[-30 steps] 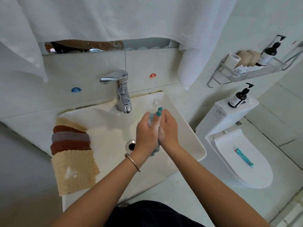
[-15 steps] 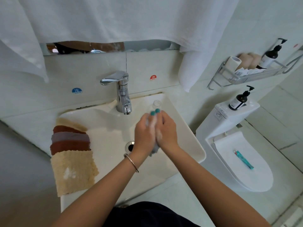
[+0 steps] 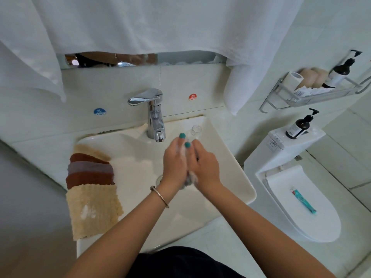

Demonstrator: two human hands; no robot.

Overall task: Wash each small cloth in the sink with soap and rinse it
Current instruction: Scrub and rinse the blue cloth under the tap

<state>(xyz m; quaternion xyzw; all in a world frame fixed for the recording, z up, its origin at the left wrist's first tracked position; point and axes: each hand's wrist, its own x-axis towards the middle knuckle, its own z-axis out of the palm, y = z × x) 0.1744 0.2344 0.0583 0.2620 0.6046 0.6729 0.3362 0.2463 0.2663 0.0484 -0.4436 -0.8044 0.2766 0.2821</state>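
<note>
- Since the earlier frame the two hands have slid against each other: the left hand (image 3: 175,165) now reaches further toward the faucet (image 3: 153,115), its teal-nailed fingertips (image 3: 182,135) above those of the right hand (image 3: 204,167), and less of the cloth shows at the top of the grip.
- The white sink (image 3: 236,173) fills the middle of the view, its basin under both hands, the chrome faucet at its back edge with no water visible at the spout.
- A white toilet (image 3: 301,197) stands to the right of the sink, with a teal tube (image 3: 304,200) on its closed lid and a dark pump bottle (image 3: 299,126) on the tank.
- A row of overlapping small cloths (image 3: 92,189) lies on the left rim of the sink, well apart from the hands: tan nearest, then brown, grey, brown and tan behind.
- Both hands are pressed palm to palm over the basin, just in front of the spout, fingers lightly curled, closed on the cloth.
- The grey soapy cloth (image 3: 188,180) is sandwiched inside that grip; only a bunched, foamy end sticks out below the heels of the hands, near the wrists, and a little foam shows between the fingertips.
- A small clear cup (image 3: 196,130) sits on the rim just beyond the fingertips.
- A thin bracelet (image 3: 160,196) circles the left wrist.
</note>
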